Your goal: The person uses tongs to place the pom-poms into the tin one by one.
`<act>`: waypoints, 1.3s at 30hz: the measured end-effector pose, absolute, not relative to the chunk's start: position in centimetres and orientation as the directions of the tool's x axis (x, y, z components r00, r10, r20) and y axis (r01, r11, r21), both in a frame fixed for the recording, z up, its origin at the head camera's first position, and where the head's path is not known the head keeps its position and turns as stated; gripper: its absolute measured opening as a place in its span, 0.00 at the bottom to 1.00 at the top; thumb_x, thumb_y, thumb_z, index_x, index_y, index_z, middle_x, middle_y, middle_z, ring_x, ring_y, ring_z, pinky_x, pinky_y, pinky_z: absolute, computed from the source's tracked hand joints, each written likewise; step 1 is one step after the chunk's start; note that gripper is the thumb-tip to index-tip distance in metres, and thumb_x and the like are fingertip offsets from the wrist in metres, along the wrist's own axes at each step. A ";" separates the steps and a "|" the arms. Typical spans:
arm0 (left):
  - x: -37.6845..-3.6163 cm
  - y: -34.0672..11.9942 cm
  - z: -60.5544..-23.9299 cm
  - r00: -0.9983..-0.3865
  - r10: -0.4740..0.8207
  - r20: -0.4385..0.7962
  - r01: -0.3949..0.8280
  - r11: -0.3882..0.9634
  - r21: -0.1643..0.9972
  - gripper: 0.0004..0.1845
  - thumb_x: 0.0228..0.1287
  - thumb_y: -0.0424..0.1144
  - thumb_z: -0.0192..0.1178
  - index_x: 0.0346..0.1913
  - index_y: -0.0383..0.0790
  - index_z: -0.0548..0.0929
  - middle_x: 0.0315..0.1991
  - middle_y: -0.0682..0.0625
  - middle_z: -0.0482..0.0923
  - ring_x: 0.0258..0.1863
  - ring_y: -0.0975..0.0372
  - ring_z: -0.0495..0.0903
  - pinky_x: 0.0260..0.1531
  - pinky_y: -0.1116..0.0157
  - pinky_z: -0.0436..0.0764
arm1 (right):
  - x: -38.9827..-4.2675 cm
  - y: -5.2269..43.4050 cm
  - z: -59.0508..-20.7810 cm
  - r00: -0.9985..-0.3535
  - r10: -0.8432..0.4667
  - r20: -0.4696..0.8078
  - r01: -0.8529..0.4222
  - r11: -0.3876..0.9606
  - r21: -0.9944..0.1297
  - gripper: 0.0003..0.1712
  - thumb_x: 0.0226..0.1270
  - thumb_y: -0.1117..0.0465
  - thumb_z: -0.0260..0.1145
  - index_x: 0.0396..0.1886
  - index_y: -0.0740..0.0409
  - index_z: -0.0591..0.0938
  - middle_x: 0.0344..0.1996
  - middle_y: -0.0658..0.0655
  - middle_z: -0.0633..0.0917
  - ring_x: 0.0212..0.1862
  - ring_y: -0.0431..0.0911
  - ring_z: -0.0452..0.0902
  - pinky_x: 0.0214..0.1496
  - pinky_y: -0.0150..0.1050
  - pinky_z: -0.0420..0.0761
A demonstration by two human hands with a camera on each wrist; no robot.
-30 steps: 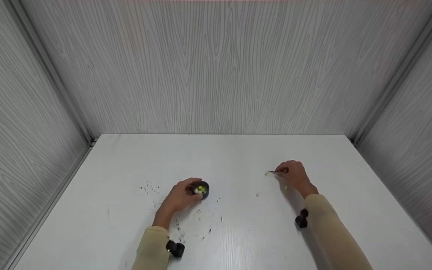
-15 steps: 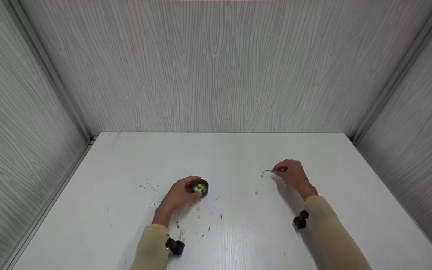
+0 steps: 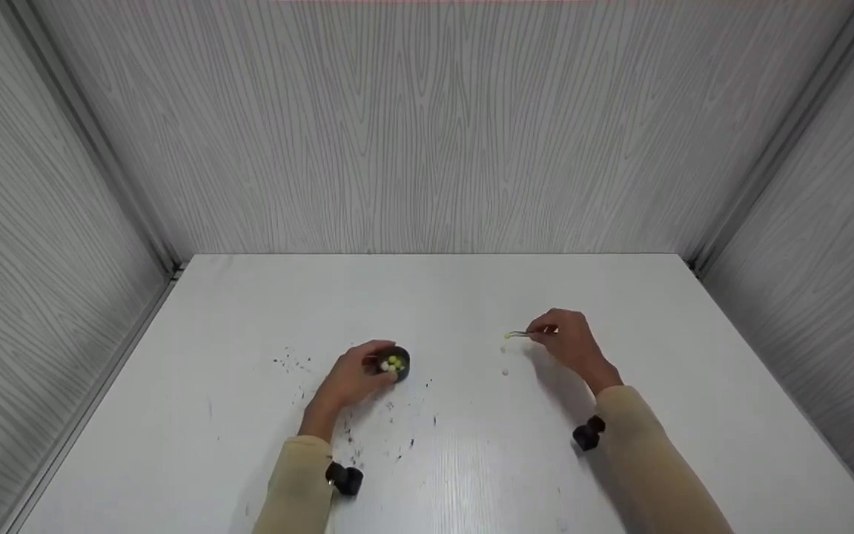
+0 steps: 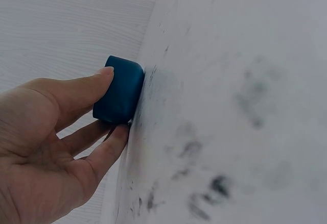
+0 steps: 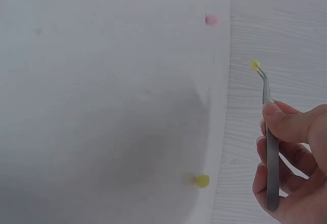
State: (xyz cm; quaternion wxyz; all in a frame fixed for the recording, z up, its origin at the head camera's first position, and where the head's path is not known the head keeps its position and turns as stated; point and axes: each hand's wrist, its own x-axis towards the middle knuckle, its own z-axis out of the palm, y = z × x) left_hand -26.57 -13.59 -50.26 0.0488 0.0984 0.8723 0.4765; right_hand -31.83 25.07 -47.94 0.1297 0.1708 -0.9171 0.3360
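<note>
My left hand (image 3: 356, 377) (image 4: 56, 147) grips a small dark round cup (image 3: 395, 363) (image 4: 119, 90) that stands on the white table (image 3: 471, 297); several yellow and white beads lie inside it. My right hand (image 3: 568, 343) (image 5: 291, 157) pinches metal tweezers (image 3: 525, 334) (image 5: 268, 132) pointing left. A tiny yellow bead (image 3: 508, 335) (image 5: 254, 65) sits clamped at the tweezer tips, held above the table to the right of the cup.
A small pale bead (image 3: 504, 371) lies on the table just below the tweezer tips. The right wrist view shows a pink bead (image 5: 211, 20) and a yellow bead (image 5: 202, 180) on the table. Dark specks (image 3: 397, 437) are scattered around the cup. Grey wood-grain walls enclose three sides.
My right hand has carried the tweezers and yellow bead leftward, closer to the cup. My left hand keeps its hold on the cup.
</note>
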 end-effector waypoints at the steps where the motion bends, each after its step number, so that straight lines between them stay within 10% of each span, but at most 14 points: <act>1: -26.6 -13.6 -50.3 -0.976 0.218 0.009 0.126 0.529 0.839 0.29 0.67 0.33 0.68 0.71 0.40 0.76 0.67 0.39 0.77 0.67 0.44 0.78 0.69 0.46 0.75 | -31.7 24.9 -47.9 -0.907 -0.231 0.353 -0.404 0.715 -0.571 0.06 0.60 0.73 0.74 0.35 0.61 0.92 0.34 0.59 0.90 0.39 0.52 0.85 0.43 0.39 0.83; 39: -26.3 -13.6 -50.1 -0.979 0.204 -0.007 0.102 0.523 0.846 0.29 0.67 0.33 0.68 0.71 0.42 0.76 0.68 0.40 0.77 0.67 0.45 0.78 0.70 0.45 0.75 | -30.0 18.1 -46.5 -0.843 -0.384 0.376 -0.537 0.623 -0.568 0.07 0.60 0.73 0.75 0.34 0.59 0.93 0.32 0.56 0.89 0.38 0.47 0.85 0.43 0.41 0.87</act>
